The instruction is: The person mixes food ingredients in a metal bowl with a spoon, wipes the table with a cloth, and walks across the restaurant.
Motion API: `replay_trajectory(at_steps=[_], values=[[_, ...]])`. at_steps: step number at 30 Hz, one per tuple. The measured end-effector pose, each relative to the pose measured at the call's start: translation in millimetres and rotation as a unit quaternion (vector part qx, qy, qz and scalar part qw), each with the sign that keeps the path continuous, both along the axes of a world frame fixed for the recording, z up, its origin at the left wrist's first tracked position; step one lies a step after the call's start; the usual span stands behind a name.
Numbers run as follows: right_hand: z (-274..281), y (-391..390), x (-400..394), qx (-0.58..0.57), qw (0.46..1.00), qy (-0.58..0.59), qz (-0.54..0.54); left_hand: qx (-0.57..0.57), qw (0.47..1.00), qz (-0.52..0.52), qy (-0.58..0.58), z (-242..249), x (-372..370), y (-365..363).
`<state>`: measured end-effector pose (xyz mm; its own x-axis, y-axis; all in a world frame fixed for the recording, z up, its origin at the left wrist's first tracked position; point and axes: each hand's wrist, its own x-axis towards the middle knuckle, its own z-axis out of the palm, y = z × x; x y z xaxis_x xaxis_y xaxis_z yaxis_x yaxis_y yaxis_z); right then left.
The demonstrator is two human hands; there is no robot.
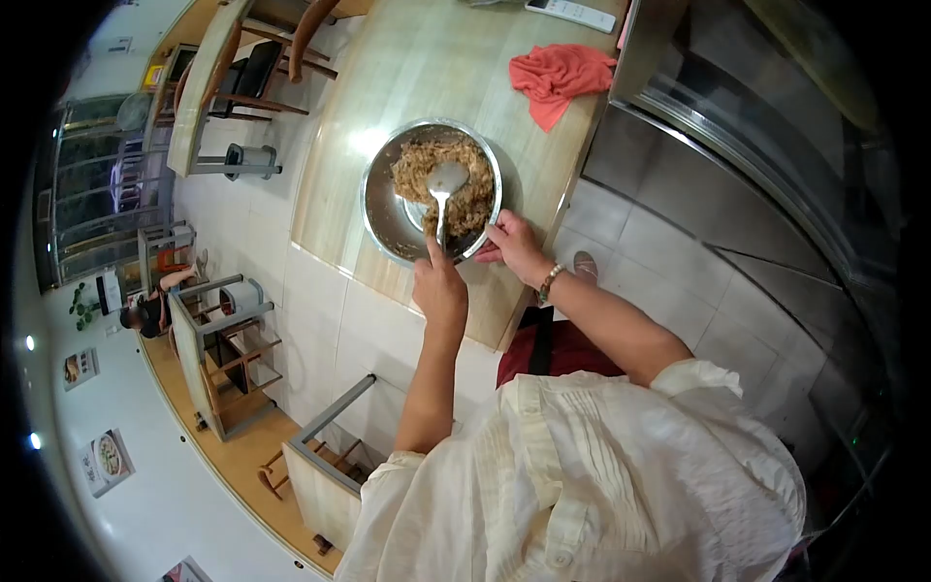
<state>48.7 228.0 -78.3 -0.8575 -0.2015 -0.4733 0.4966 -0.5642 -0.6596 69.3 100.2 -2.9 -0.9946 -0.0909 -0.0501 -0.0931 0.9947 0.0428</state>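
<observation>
A round metal bowl (376,228) stands on the wooden table with a brown, minced-looking mixture (417,167) inside. My left hand (441,289) is closed around the handle of a metal spoon (447,178), its index finger stretched along the handle. The spoon's rounded end lies on the mixture, near the middle of the bowl. At the bowl's near right side, my right hand (515,248) grips the rim, with the thumb near the edge and the other fingers partly hidden. A beaded bracelet (550,282) circles the right wrist.
A crumpled red cloth (561,80) lies on the table (335,184) beyond the bowl, with a white phone (572,14) near the far edge. A metal-and-glass cabinet (698,126) borders the right. Chairs and tables fill the left, where a person (155,312) sits.
</observation>
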Motion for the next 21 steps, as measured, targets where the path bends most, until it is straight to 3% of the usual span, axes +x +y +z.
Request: replay_trajectory(at_steps=[3, 4, 5, 8, 9, 10, 12, 13, 15, 16, 19, 20, 21], values=[[-1.5, -0.4, -0.8, 0.012, 1.000, 0.001, 0.007, 0.040, 0.998, -0.008, -0.045, 40.3, 21.9, -14.3], [-2.6, -0.3, -4.2, 0.011, 1.000, -0.002, 0.003, 0.052, 0.997, -0.061, 0.000, 51.0, 27.2, -25.2], [-4.2, -1.8, -5.0, 0.009, 1.000, -0.002, 0.001, 0.059, 0.998, -0.023, 0.006, 61.7, 34.3, -30.5], [-6.2, -2.6, -4.4, 0.011, 1.000, -0.001, -0.001, 0.143, 0.988, -0.053, 0.025, 55.9, 23.0, -56.7], [-3.8, -4.1, -3.7, 0.010, 1.000, 0.001, -0.010, 0.226, 0.965, 0.067, -0.116, 56.6, 5.0, -53.5], [-2.5, -4.6, -4.1, 0.011, 1.000, 0.004, -0.018, 0.300, 0.901, 0.185, -0.253, 53.2, -14.6, -52.9], [1.3, -1.4, -4.8, 0.021, 1.000, -0.004, -0.015, 0.212, 0.943, 0.073, -0.244, 5.0, -54.7, -83.9], [1.8, -0.9, -2.9, 0.026, 1.000, -0.007, -0.010, 0.115, 0.975, -0.094, -0.167, -20.9, -76.1, -109.1], [-0.7, -3.3, -1.0, 0.025, 0.999, -0.005, -0.019, 0.106, 0.982, -0.050, -0.146, -10.7, -108.0, -111.3], [-1.7, -4.2, -3.9, 0.019, 0.999, 0.002, -0.037, 0.165, 0.967, 0.031, -0.190, 11.0, -105.8, -97.0], [-3.7, -5.0, -5.2, 0.019, 0.999, 0.002, -0.040, 0.389, 0.854, 0.212, -0.275, 49.4, -72.4, -56.7], [-1.9, -3.3, -6.7, 0.028, 0.999, 0.003, -0.025, 0.400, 0.816, 0.237, -0.342, 59.4, -60.9, -41.7], [3.0, 0.1, -5.3, 0.037, 0.999, 0.001, -0.005, 0.400, 0.815, 0.237, -0.345, 57.1, -60.9, -41.1]])
